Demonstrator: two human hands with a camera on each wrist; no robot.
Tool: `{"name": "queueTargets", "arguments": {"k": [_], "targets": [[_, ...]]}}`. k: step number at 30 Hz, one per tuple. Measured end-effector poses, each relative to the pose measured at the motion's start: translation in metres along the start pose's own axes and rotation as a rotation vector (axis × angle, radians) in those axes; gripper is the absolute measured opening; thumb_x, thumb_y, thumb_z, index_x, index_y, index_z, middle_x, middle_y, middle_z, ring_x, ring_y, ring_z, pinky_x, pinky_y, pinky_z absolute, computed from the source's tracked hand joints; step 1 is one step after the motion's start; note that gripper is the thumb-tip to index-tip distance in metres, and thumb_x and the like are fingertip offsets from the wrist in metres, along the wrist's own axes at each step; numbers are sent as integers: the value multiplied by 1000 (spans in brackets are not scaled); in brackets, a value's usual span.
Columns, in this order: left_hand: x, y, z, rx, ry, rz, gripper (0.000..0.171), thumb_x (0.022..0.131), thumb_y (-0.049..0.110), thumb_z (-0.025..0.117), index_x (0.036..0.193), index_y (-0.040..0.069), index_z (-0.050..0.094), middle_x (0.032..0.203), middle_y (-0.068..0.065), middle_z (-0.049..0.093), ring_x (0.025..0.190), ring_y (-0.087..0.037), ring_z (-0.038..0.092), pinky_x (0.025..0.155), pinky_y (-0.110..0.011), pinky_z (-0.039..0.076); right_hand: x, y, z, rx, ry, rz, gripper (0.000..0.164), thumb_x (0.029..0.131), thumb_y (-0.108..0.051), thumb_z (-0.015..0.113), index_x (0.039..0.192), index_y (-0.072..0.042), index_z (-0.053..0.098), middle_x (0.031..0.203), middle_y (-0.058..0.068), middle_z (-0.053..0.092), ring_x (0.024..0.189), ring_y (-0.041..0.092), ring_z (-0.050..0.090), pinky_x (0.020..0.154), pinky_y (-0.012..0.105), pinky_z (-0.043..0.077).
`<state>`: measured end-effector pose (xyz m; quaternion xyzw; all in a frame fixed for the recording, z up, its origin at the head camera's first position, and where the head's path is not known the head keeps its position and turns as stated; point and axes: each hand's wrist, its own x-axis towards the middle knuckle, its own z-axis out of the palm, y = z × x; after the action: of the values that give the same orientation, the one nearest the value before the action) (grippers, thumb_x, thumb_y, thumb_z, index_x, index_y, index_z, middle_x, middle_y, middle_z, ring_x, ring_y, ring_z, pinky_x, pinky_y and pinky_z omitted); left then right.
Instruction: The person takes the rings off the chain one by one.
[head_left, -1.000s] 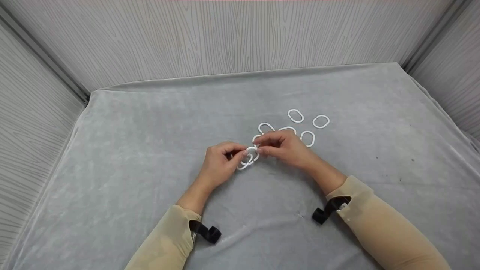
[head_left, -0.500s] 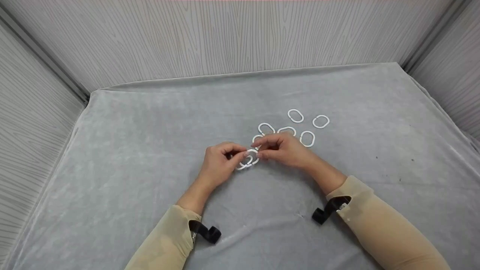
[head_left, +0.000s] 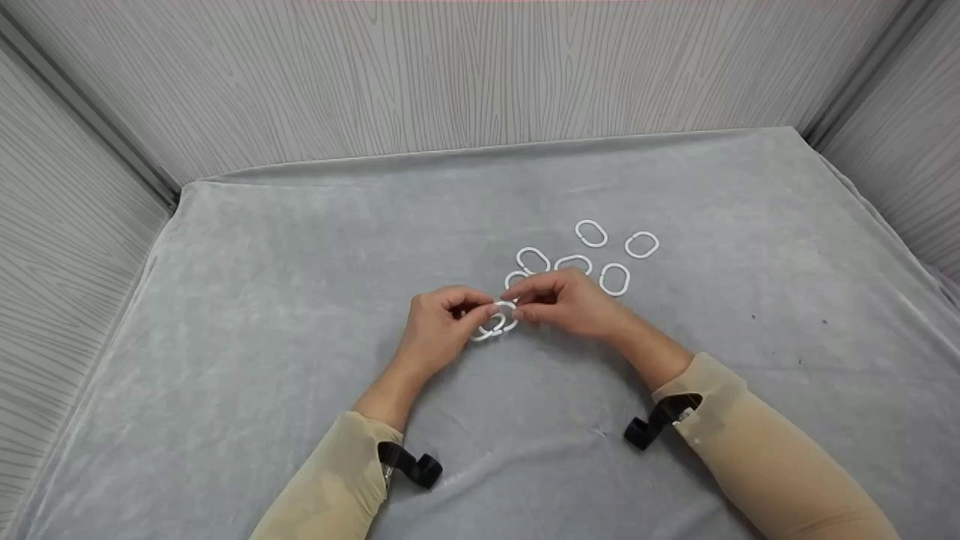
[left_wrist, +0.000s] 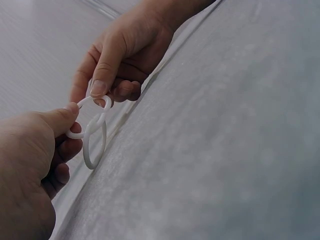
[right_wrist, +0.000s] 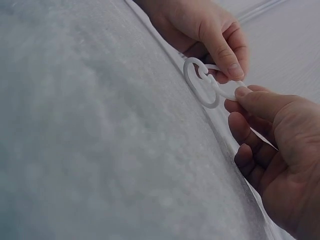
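Note:
Both hands hold one white plastic curtain ring [left_wrist: 108,104] between them, low over the cloth in the head view. My left hand [head_left: 441,326] pinches its left side between thumb and forefinger. On the opposite side, the thumb and forefinger of my right hand [head_left: 574,301] grip the same ring. A second white curtain ring [left_wrist: 86,149] is linked through it and hangs below, as both wrist views show. Parts of the held ring are hidden behind fingertips. The other fingers of each hand are loosely curled.
Several loose curtain rings lie beyond my right hand, among them one at the back [head_left: 604,238], one farthest right [head_left: 657,245] and one nearer [head_left: 628,279]. A grey cloth [head_left: 300,262] covers the table. Pale wood-grain panels [head_left: 480,75] stand around it.
The linked rings have shifted slightly toward the person, and my right hand's fingertips have moved down a little with them. The left hand has barely moved. The loose rings stay put.

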<state>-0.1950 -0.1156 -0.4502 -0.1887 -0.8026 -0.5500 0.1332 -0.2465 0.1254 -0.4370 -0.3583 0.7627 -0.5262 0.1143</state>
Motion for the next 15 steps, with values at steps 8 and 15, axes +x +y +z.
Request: {"name": "queueTargets", "arguments": {"k": [8, 15], "targets": [[0, -3, 0, 11, 9, 10, 7, 93, 15, 85, 96, 8, 84, 86, 4, 77, 69, -11, 60, 64, -22, 47, 0, -2, 0, -8, 9, 13, 22, 95, 1, 76, 117, 1, 79, 91, 9, 76, 74, 5, 62, 66, 19, 49], [1, -4, 1, 32, 63, 23, 17, 93, 16, 85, 102, 2, 81, 90, 2, 77, 77, -12, 63, 68, -24, 48, 1, -1, 1, 40, 93, 34, 24, 95, 0, 78, 118, 3, 78, 94, 15, 77, 76, 7, 65, 67, 19, 51]]}}
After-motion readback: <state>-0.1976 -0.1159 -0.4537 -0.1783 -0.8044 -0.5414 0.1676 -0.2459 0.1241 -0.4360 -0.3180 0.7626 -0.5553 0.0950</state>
